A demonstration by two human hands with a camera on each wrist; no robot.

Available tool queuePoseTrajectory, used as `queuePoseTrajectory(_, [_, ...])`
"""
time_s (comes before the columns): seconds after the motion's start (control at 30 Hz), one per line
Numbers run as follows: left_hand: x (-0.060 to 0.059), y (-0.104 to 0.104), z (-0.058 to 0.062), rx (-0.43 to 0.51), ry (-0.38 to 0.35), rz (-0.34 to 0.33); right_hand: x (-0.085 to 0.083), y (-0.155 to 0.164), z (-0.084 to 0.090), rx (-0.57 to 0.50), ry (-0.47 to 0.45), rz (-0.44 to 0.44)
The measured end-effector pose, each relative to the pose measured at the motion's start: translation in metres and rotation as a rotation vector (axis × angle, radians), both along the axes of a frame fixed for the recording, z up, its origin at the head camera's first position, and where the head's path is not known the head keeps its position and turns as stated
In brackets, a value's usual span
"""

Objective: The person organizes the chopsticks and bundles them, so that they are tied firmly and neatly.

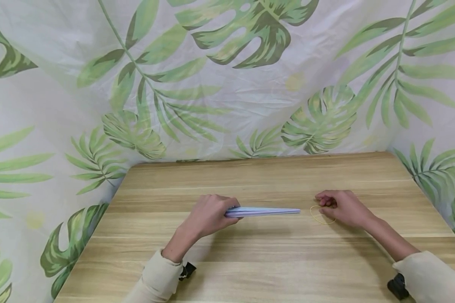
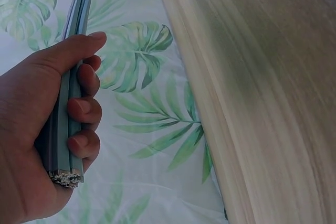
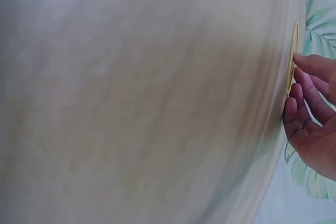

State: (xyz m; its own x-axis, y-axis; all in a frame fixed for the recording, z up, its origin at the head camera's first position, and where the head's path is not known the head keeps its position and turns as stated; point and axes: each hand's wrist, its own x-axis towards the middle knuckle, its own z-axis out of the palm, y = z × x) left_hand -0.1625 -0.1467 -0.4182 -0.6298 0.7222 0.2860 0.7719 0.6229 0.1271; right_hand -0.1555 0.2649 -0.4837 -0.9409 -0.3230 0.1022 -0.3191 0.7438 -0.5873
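In my left hand [image 1: 212, 214] I grip a bundle of long, thin, pale blue-and-lilac strips [image 1: 267, 211], its far end pointing right. The left wrist view shows the fingers and thumb wrapped round the bundle [image 2: 67, 108], with a jagged, silvery-looking end [image 2: 65, 178] below the palm. What the strips are made of I cannot tell. My right hand [image 1: 346, 208] pinches a thin yellow rubber band [image 1: 318, 221] between thumb and finger. The loop hangs loosely open, a short gap away from the bundle's tip. Seen from the right wrist, the rubber band [image 3: 291, 72] looks like a narrow loop.
Both hands are above a wood-grain table [image 1: 273, 265]. Behind it hangs a white cloth [image 1: 250, 97] printed with green leaves, which also runs along both sides. A dark device [image 1: 187, 270] sits at the left cuff, another [image 1: 398, 286] at the right cuff.
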Motion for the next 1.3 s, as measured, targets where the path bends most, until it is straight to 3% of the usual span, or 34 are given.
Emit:
queuePoseTrajectory(0.43, [0.000,0.000,-0.003,0.011,-0.013,0.014,-0.004,0.001,0.009,-0.021,-0.057,0.037])
queuePoseTrajectory(0.77, [0.000,-0.001,-0.003,-0.002,-0.012,0.015,-0.009,0.009,-0.005,-0.120,-0.044,0.057])
queuePoseTrajectory(1.0, [0.000,-0.001,-0.003,-0.003,-0.012,0.012,-0.011,0.013,-0.004,-0.143,-0.058,0.064])
queuePoseTrajectory(1.3, [0.002,0.000,-0.003,-0.021,-0.023,0.014,-0.012,0.011,0.000,-0.093,-0.049,0.081])
